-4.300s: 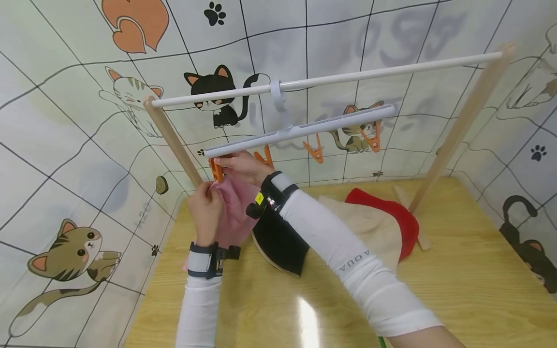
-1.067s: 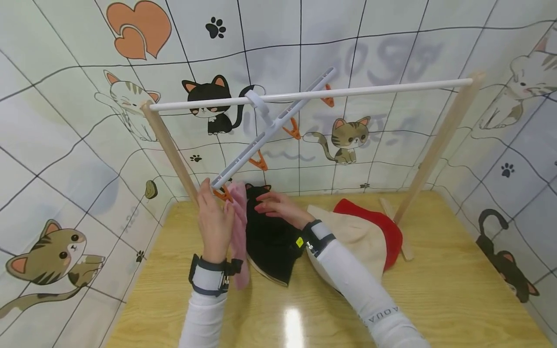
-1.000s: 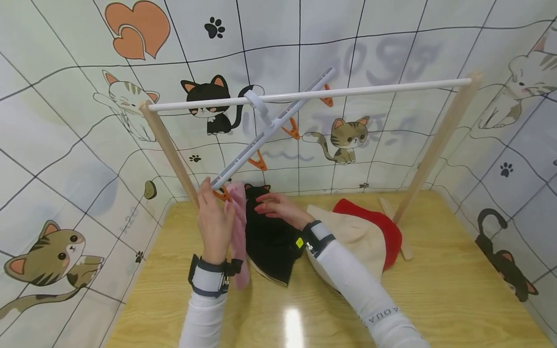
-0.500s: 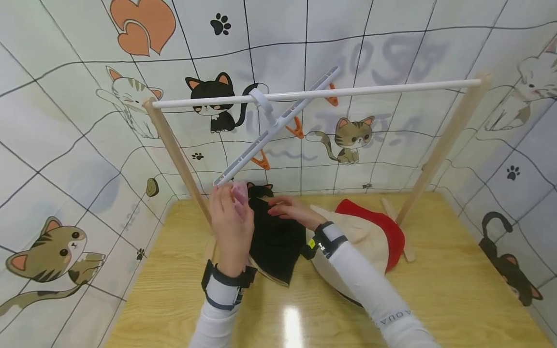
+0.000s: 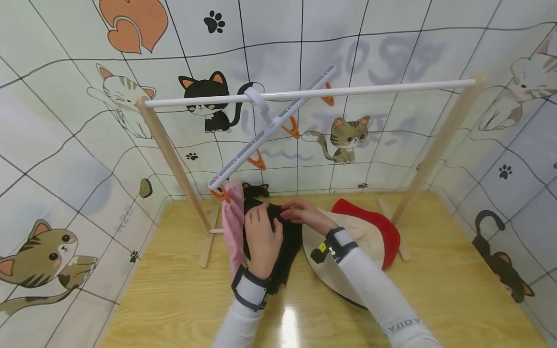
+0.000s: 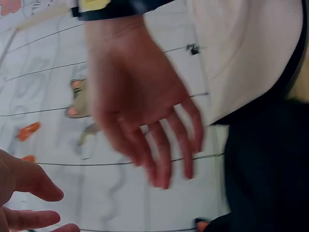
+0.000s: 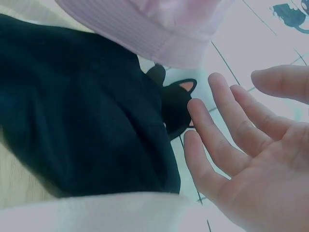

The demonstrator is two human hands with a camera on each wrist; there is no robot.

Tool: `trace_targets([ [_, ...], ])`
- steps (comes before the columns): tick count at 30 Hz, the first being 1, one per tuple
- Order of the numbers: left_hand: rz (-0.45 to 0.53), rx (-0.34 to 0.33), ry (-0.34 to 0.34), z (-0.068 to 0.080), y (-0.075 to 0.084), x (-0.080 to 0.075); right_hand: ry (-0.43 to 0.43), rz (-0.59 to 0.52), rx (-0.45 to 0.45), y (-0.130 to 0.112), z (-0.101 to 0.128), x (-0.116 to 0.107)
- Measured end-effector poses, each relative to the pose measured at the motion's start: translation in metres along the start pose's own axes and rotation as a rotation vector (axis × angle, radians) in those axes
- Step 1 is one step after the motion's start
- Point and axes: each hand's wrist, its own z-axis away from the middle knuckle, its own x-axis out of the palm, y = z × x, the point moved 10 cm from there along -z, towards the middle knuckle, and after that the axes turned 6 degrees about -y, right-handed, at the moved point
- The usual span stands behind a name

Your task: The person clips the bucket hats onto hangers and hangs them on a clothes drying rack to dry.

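My left hand (image 5: 263,237) is over the black hat (image 5: 289,251), overlapping it in the head view, its fingers loosely extended. Just to the right is my right hand (image 5: 309,216), near the same hat's upper edge; the right wrist view shows its fingers (image 7: 222,145) spread and apart from the cloth. A pink bucket hat (image 5: 233,222) hangs from an orange clip (image 5: 220,194) at the near end of the pale grey hanger (image 5: 271,128). To the right lies a cream hat (image 5: 361,232), overlapping a red one (image 5: 389,237). Part of the black hat is hidden behind my hands.
The hanger hooks over a white rod (image 5: 370,90) held by wooden posts (image 5: 174,166). Several more orange clips (image 5: 257,160) hang along it. The rack stands on a wooden table (image 5: 174,290) against walls with printed cats.
Both hands were up at the pink hat's clip. My left hand then left the hanger's end and moved down right over the black hat. The hanger had turned to a slant earlier.
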Motion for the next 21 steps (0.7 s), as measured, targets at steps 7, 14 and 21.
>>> trace_targets([
  [7, -0.001, -0.095, -0.173, 0.022, -0.015, 0.060, -0.002, 0.022, 0.002, 0.003, 0.014, -0.023],
  [14, -0.027, -0.125, -0.324, 0.038, -0.023, 0.098, -0.030, 0.048, 0.002, 0.006, 0.025, -0.043],
  [21, -0.063, -0.106, -0.437, 0.044, -0.015, 0.124, -0.012, 0.077, 0.027, 0.009, 0.041, -0.057],
])
